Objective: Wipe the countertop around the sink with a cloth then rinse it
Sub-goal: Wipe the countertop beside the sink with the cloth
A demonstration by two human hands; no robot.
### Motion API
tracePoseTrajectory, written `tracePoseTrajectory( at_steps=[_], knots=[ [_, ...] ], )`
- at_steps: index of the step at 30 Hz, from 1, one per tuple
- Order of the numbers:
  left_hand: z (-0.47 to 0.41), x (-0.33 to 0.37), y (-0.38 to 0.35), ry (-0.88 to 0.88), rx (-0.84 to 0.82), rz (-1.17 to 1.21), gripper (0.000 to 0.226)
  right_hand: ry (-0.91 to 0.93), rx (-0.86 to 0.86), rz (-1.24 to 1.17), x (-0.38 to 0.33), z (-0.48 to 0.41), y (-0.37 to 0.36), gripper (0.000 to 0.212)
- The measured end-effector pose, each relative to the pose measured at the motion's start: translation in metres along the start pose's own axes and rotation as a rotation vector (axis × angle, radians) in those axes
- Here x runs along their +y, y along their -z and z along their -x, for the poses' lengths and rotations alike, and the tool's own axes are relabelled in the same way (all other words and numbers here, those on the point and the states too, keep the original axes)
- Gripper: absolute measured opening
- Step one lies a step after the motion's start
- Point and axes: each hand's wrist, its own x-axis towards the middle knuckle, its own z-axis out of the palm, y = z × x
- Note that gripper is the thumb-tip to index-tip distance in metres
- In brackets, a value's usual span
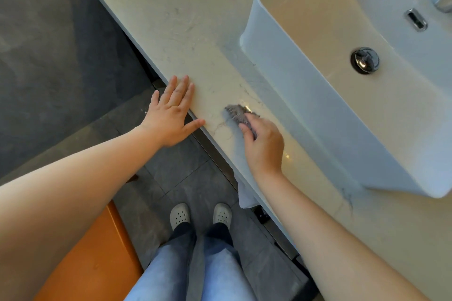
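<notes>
Cloth [237, 115]: bunched in my right hand [263, 144], grip closed on it, pressed to the worktop [171, 19] near its front edge, just beside the sink [305, 95]. My left hand [171, 115] lies open, flat on that edge. Wiping under way, I judge; rinsing remains.

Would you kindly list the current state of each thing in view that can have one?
Grey frayed cloth: pressed on the countertop under the right hand.
Right hand: closed on the cloth.
Left hand: open, flat at the counter edge.
White rectangular basin: no water visible.
Chrome drain stopper: position unclear.
Pale marble countertop: streaked.
</notes>
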Motion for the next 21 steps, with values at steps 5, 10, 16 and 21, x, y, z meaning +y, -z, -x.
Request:
tracePoseTrajectory(
  at_steps=[5, 10, 16, 21],
  knots=[
    [-0.002, -0.018, 0.019, -0.081, -0.005, -0.077, 0.077, 0.009, -0.116, -0.083, -0.024, 0.034, 0.004, 0.028],
    [0.001, -0.020, 0.023, -0.094, -0.045, -0.043, 0.076, -0.211, -0.319, -0.375, -0.041, 0.040, 0.030, 0.026],
    [0.002, -0.014, 0.021, -0.058, -0.040, 0.003, 0.078, -0.212, 0.116, -0.226, -0.029, -0.014, 0.043, 0.030],
    [0.001, -0.012, 0.024, -0.036, -0.064, 0.008, 0.077, -0.244, 0.142, -0.043, 0.010, -0.054, 0.024, 0.031]
  ],
)
